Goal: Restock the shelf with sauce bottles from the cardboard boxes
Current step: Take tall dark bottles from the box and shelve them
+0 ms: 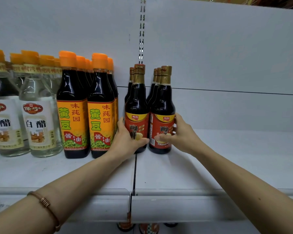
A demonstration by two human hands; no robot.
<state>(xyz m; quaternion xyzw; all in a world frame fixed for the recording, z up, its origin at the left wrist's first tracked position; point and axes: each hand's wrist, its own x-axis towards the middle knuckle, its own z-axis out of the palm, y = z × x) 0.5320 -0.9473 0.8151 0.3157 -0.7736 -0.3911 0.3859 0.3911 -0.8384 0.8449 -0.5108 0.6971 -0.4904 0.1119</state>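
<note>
Head view, shelf restock. Two rows of red-label sauce bottles w/ gold foil necks stand upright mid-shelf, on either side of the seam betw. two shelf panels, well back from the front edge. Left hand wraps the front bottle of the left row at label height, thumb across the label; right hand holds the front bottle of the right row the same way, fingers behind, thumb on the label front. Both bottles rest on the shelf, nearly touching each other. Just left: yellow-label soy sauce bottles, orange caps; further left, white vinegar bottles. No cardboard boxes in view.

Handling (judged): prob. glass, full, so fairly heavy, rigid, breakable; glossy body likely slick, paper label gives better purchase. Best hold: round the lower body at the label, not the narrow foil neck. Tall, narrow base, so prone to tipping into neighbours if pushed high up.
</note>
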